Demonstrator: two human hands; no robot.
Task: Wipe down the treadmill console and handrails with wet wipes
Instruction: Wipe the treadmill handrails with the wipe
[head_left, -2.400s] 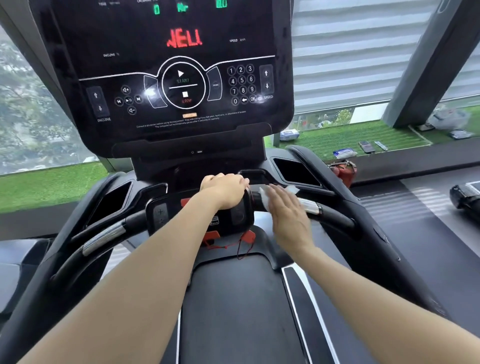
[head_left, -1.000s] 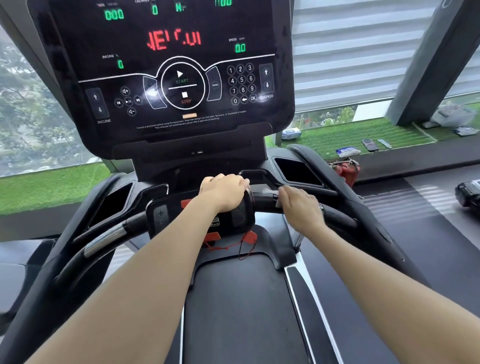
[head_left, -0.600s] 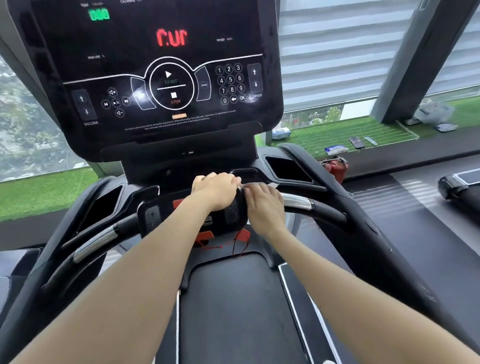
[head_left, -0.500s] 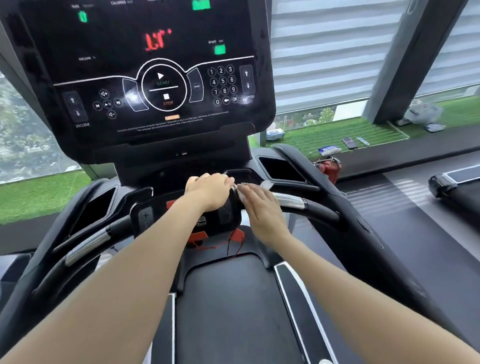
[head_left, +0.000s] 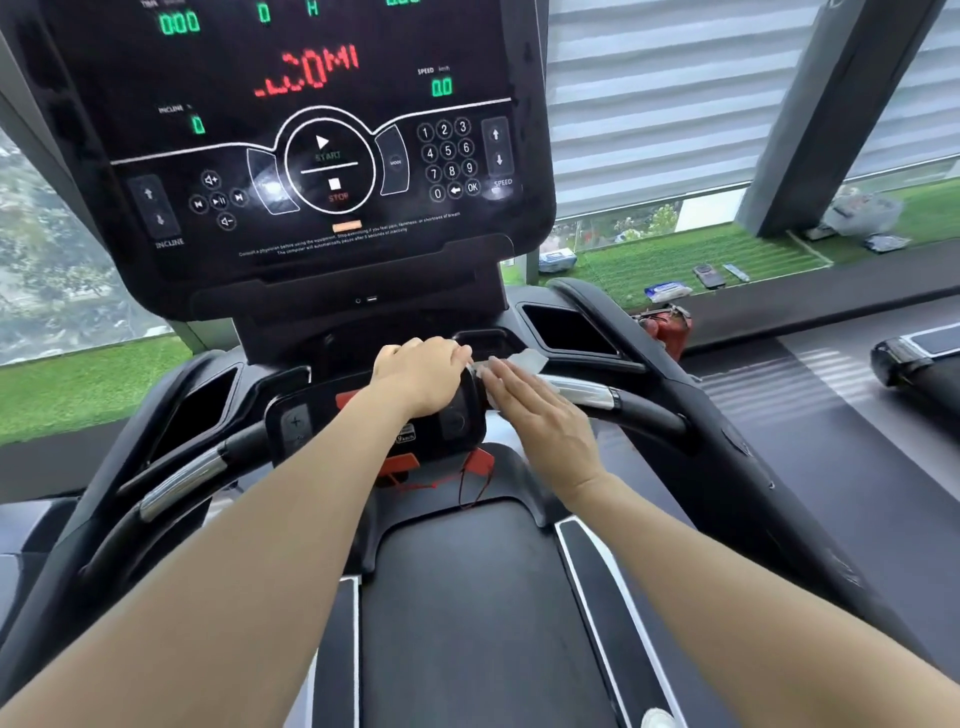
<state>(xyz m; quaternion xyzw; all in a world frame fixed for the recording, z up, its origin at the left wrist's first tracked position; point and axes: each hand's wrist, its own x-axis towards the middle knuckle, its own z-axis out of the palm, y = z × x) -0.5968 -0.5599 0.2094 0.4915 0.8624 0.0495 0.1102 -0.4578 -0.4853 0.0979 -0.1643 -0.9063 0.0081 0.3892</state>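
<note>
Both hands meet: right hand (head_left: 540, 415) fingers flat on wet wipe (head_left: 527, 360), left hand (head_left: 421, 376) curled over handrail (head_left: 597, 397)

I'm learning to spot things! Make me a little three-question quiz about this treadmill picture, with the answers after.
1. True or false: the right hand lies flat, fingers straight, on a white wet wipe over the right handrail.
2. Which is the left hand gripping?
A. the top of the middle control panel
B. the left handrail
C. the big console screen
3. Fill in: the green number under SPEED on the console reads ___.

Key: 1 true; 2 A; 3 0.0
</note>
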